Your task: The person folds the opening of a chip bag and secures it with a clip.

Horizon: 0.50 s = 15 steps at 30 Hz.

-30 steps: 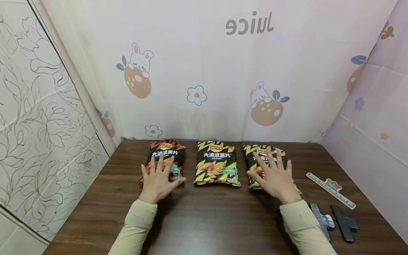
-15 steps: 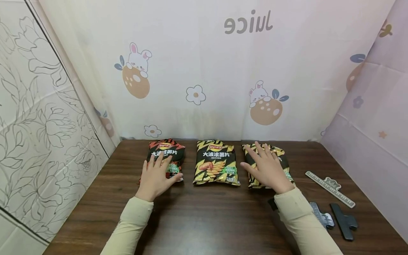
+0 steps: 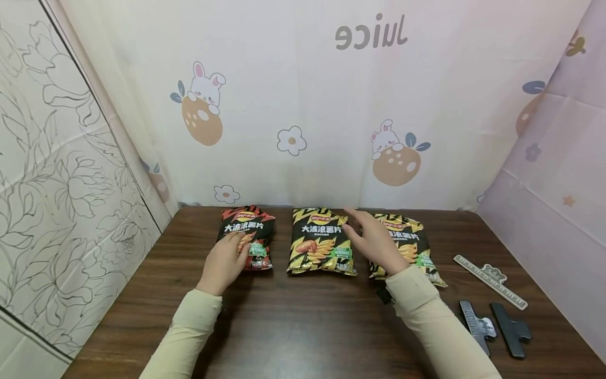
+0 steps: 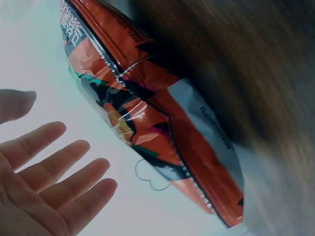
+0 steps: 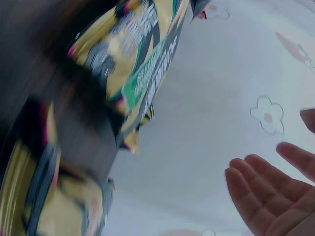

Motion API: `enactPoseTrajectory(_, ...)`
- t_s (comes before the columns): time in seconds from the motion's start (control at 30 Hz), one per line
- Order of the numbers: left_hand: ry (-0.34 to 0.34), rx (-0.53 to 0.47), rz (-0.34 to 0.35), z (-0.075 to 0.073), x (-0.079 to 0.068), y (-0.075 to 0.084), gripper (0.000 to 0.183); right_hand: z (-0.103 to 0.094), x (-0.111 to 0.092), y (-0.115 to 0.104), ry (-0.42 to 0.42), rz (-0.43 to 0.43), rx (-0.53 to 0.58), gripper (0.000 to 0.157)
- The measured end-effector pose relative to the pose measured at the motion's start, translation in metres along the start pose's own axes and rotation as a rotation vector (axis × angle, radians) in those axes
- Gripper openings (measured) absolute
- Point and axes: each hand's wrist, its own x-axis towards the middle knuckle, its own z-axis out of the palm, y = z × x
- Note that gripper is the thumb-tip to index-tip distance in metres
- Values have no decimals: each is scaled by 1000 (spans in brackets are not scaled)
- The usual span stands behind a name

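Observation:
Three chip bags lie in a row at the back of the brown table. Over the lower left of the red and black chip bag [image 3: 258,237], my left hand [image 3: 221,263] hovers; the left wrist view shows a gap between its extended fingers [image 4: 74,174] and that bag [image 4: 147,118]. My right hand [image 3: 374,237] is above the space between the middle yellow and black chip bag [image 3: 322,242] and the right yellow and black chip bag [image 3: 407,242], hiding part of the latter. In the right wrist view its fingers [image 5: 261,191] are extended, apart from both yellow bags.
At the table's right side lie a pale ruler-like clip [image 3: 492,281], a grey clip [image 3: 477,326] and a black clip [image 3: 510,330]. A printed curtain [image 3: 293,79] hangs behind the wooden table [image 3: 303,326], with patterned panels at both sides.
My right hand has swung left from over the right yellow bag toward the middle one. My left hand has drawn slightly toward me and left, its spread fingers coming closer together. The bags have stayed put.

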Motion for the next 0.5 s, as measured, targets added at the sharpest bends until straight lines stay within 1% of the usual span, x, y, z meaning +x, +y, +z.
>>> enactPoseTrajectory(0.17, -51, -117, -94, -1, 3, -5, 38, 13, 10, -7, 26, -3, 114, 49)
enactPoseTrajectory(0.23, -61, -158, -124, -1, 5, -7, 37, 17, 14, -10, 17, -3, 159, 50)
enactPoseTrajectory(0.3, -58, -180, -144, -3, 6, -10, 37, 21, 19, -15, 2, 1, 197, 51)
enactPoseTrajectory(0.4, -57, -194, -163, -4, 6, -14, 39, 27, 26, -21, -25, 14, 204, 52)
enactPoseTrajectory(0.5, -80, -209, -195, -4, 6, -19, 43, 34, 34, -27, -52, 33, 207, 53)
